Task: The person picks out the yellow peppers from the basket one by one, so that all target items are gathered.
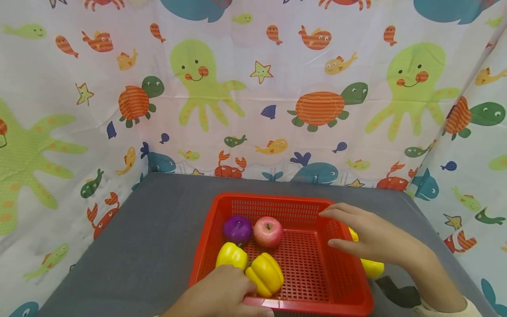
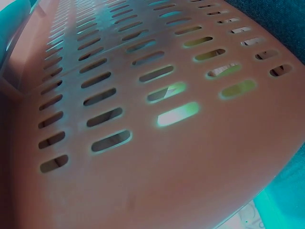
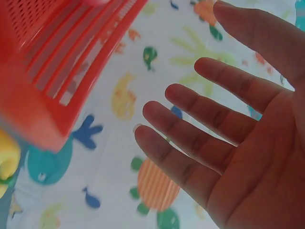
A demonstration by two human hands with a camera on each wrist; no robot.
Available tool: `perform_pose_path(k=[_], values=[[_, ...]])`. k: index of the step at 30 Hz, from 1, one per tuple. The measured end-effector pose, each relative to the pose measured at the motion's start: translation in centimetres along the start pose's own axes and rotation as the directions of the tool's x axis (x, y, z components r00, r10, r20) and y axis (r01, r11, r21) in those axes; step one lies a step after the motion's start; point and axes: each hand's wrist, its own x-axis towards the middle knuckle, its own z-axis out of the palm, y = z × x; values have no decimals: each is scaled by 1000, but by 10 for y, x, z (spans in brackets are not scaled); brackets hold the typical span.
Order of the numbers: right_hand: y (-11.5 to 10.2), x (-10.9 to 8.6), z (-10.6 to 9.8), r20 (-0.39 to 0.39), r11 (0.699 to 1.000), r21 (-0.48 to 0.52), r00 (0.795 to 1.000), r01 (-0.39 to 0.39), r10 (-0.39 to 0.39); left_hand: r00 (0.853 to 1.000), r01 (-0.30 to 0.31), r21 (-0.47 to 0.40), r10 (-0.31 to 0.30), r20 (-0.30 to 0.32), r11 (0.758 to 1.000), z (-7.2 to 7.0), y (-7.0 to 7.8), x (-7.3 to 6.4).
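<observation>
A red plastic basket [image 1: 305,304] holds a pink-red apple [image 1: 268,232], a round, glossy purple fruit or vegetable [image 1: 237,230] and two yellow bell peppers [image 1: 264,274]. At its front left corner my left hand [image 1: 219,288] grips the rim, the thumb outside and the fingers over the inner side, close to the peppers. The left wrist view is filled by the slotted basket wall [image 2: 128,181]. Over the right rim hovers my right hand [image 1: 364,233], fingers spread and nothing held. In the right wrist view that hand [image 3: 228,143] stands apart from the basket [image 3: 90,81].
Just outside the basket's right wall lie yellow objects [image 1: 372,267], partly hidden by the right hand and the wall. A dark curved shape [image 1: 398,293] is on the grey table [image 1: 158,229] by the right forearm. Sea-animal cloth [image 1: 245,88] hangs around the back and sides.
</observation>
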Motion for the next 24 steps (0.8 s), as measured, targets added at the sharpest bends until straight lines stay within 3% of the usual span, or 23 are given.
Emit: perform_pose_path(k=[4, 11, 18, 24], values=[[-14, 18, 3, 54, 997, -35, 996, 66, -64, 1000, 1, 0, -1, -1, 1000, 0, 0, 0], [-33, 47, 18, 173, 982, -89, 973, 168, -151, 1000, -14, -2, 14, -1, 1000, 0, -1, 1], [-45, 71, 39, 291, 970, -142, 945, 195, -148, 1000, -21, -5, 21, 3, 1000, -1, -1, 2], [-51, 84, 60, 387, 978, -98, 913, 184, -133, 999, -33, -8, 33, 7, 999, -2, -2, 2]])
